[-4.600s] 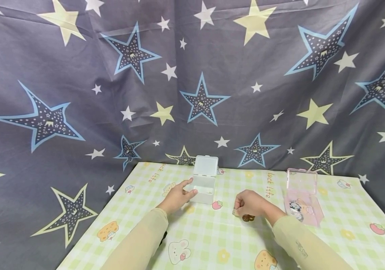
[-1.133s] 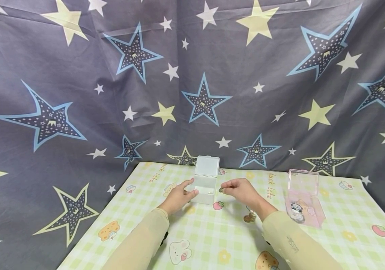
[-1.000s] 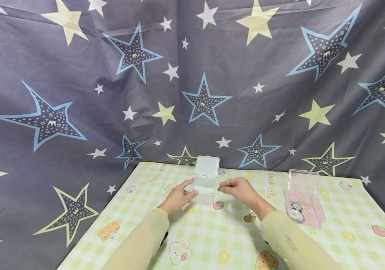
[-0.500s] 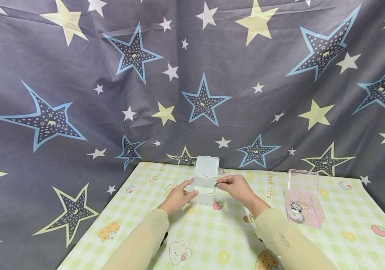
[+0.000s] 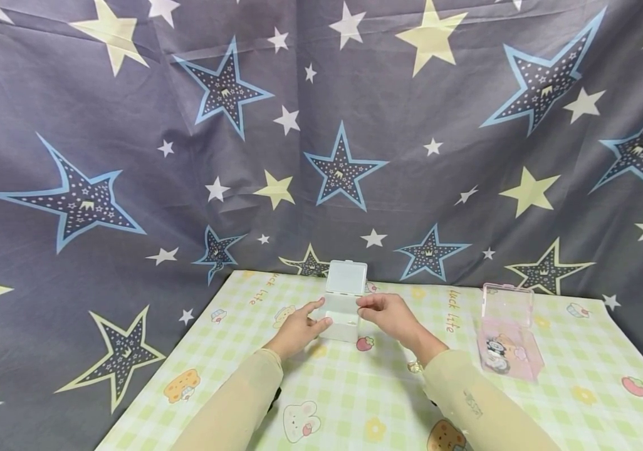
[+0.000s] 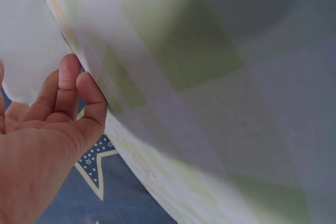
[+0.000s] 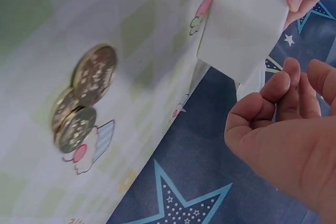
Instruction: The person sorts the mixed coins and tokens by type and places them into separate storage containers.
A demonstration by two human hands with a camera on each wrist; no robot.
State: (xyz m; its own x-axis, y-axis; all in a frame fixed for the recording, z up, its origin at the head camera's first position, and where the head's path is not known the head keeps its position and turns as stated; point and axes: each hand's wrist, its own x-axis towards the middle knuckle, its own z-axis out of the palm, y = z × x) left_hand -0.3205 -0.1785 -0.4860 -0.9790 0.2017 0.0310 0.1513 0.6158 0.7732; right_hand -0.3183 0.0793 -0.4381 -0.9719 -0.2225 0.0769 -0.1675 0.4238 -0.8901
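A white lidded box (image 5: pixel 339 331) stands on the table with its lid (image 5: pixel 346 277) up. My left hand (image 5: pixel 294 330) grips the box's left side, the thumb along its front edge. In the left wrist view, the left hand's fingers (image 6: pixel 68 85) are curled beside the white box wall. My right hand (image 5: pixel 392 316) is at the box's right rim, fingertips close together over its edge. No coin shows at those fingertips; whether one is hidden there I cannot tell. Gold-coloured coins (image 7: pixel 94 74) lie on the tablecloth below the right wrist, partly overlapping.
To the right stands a pink transparent box (image 5: pixel 524 357), lid raised, with black-and-white round items inside. A green checked tablecloth (image 5: pixel 344 401) covers the table. Behind it hangs a dark star-patterned curtain (image 5: pixel 276 250).
My right hand has moved from the coins on the table, left and up to the white box's rim. The coin seen earlier in its fingertips is out of sight. The left hand stays put.
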